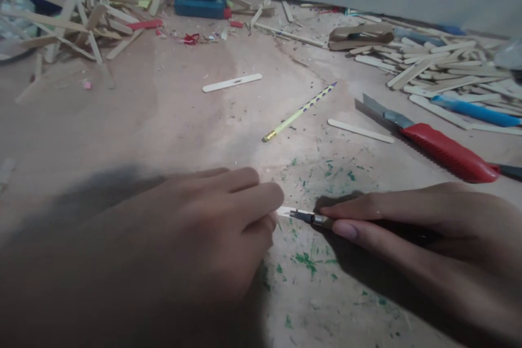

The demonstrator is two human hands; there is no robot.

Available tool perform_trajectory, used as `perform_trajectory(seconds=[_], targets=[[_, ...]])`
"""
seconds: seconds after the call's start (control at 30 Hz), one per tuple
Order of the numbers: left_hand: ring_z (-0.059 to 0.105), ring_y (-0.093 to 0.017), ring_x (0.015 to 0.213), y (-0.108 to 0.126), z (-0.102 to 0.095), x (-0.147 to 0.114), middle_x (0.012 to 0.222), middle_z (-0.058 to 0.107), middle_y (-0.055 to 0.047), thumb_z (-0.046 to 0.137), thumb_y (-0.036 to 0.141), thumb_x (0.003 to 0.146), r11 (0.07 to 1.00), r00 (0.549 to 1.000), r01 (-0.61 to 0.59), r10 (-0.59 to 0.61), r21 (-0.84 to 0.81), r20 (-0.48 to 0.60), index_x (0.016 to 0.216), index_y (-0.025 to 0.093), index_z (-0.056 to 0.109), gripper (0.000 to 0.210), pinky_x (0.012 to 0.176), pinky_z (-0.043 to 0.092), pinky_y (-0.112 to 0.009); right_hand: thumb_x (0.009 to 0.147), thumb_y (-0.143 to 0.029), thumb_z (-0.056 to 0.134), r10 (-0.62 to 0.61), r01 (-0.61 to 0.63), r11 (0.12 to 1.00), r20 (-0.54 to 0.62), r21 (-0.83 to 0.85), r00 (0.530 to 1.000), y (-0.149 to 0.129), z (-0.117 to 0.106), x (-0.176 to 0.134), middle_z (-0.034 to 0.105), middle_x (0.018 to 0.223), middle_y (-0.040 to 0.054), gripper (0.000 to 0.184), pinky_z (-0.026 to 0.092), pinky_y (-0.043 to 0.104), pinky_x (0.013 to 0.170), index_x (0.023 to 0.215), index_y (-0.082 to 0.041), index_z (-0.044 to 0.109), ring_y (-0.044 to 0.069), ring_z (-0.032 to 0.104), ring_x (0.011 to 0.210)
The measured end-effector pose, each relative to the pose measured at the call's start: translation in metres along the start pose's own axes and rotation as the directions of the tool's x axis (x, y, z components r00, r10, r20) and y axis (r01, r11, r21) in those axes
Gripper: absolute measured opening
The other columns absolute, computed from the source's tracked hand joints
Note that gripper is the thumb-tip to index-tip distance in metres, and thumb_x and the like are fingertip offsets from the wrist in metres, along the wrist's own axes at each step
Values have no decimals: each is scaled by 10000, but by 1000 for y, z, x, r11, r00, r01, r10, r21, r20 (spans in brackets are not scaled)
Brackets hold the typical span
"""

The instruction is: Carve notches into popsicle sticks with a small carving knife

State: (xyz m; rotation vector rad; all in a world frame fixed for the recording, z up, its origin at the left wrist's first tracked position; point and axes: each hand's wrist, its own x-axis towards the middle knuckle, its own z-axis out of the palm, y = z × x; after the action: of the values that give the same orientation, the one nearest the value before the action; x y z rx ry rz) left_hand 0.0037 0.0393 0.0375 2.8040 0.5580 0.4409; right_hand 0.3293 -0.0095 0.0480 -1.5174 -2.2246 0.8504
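Note:
My left hand (228, 223) is closed, its fingers pinched over a pale craft stick (284, 211) lying low on the table. Only a short length of that stick shows past the fingertips. My right hand (408, 234) grips a slim pen-like tool (320, 219) with a silver collar and a dark tip, between thumb and index finger. The tool's tip rests over or against the stick, just right of my left fingers; I cannot tell how firmly it touches. The rest of the tool is hidden in my right hand.
Beyond my hands lie a yellow pencil (302, 111), a loose craft stick (232, 82), another stick (361, 131) and a red-handled knife (448, 152). Craft sticks pile up at right (444, 68) and far left (77, 22). A blue-based object (199, 5) stands at the back wall.

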Motion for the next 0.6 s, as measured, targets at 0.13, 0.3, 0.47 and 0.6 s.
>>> perform_trajectory(seconds=[0.13, 0.3, 0.47, 0.6], targets=[[637, -230, 904, 3, -3, 7, 997, 716, -30, 640, 2, 1132, 997, 997, -61, 59, 41, 50, 893, 229, 754, 349, 766, 515, -445, 1305, -598, 623, 39, -49, 984, 62, 174, 997, -1, 1, 7, 957, 915, 21, 539, 542, 352, 469, 944, -376, 956, 238, 815, 643], [569, -230, 843, 6, -5, 12, 906, 663, -22, 707, 27, 1064, 990, 993, -118, 116, 75, 34, 798, 247, 708, 344, 707, 462, -459, 1293, -510, 656, 59, -66, 970, 37, 232, 998, -5, 5, 9, 773, 653, -4, 486, 584, 370, 557, 897, -351, 888, 229, 728, 603], [609, -239, 889, 4, -7, 8, 979, 705, -23, 685, 10, 1070, 992, 993, -109, 105, 60, 59, 889, 240, 726, 296, 757, 518, -450, 1263, -388, 679, 38, -26, 969, -43, 245, 998, -6, 10, 10, 861, 788, -25, 366, 630, 345, 625, 948, -352, 863, 213, 788, 673], [640, -231, 860, 0, -9, 8, 998, 747, -10, 599, -28, 1121, 995, 995, -93, 92, 24, 49, 983, 225, 772, 337, 731, 541, -448, 1252, -346, 709, 1, 17, 977, -87, 210, 996, -2, 10, 9, 818, 721, -62, 321, 694, 352, 705, 978, -359, 876, 172, 631, 515]])
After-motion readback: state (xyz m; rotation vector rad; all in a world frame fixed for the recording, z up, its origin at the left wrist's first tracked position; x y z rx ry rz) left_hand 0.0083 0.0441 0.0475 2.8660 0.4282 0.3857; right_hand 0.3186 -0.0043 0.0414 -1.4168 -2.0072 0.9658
